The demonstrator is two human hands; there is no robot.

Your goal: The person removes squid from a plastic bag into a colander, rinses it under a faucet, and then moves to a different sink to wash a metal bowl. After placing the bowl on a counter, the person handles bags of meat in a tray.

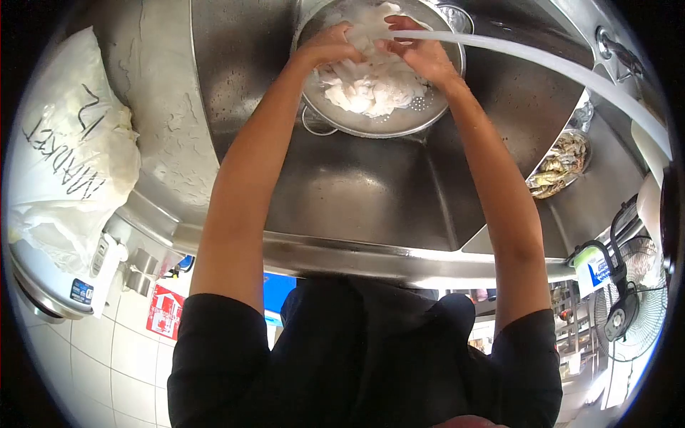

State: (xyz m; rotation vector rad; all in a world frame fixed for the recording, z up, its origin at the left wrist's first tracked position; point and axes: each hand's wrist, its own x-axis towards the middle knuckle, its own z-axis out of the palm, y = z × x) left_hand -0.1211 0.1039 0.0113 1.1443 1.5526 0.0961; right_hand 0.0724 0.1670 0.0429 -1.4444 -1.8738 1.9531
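Observation:
A round metal colander (382,132) with side handles stands in the steel sink, holding a heap of soft white pieces (371,93) whose kind I cannot make out. My left hand (332,46) reaches over its left side, fingers closed around some of the white pieces. On the other side, my right hand (422,57) has its fingers curled against pieces near the middle of the heap. A pale hose (528,51) arcs in from the right, passing in front of my right hand; its end is blurred between the hands. The fingertips are partly hidden.
At left, a filled white plastic bag (78,150) with black handwriting rests on a scale (50,274). A bowl of brownish, shell-like pieces (564,165) sits in the right-hand basin. The sink's front edge (357,250) runs before my body. A fan (631,307) stands lower right.

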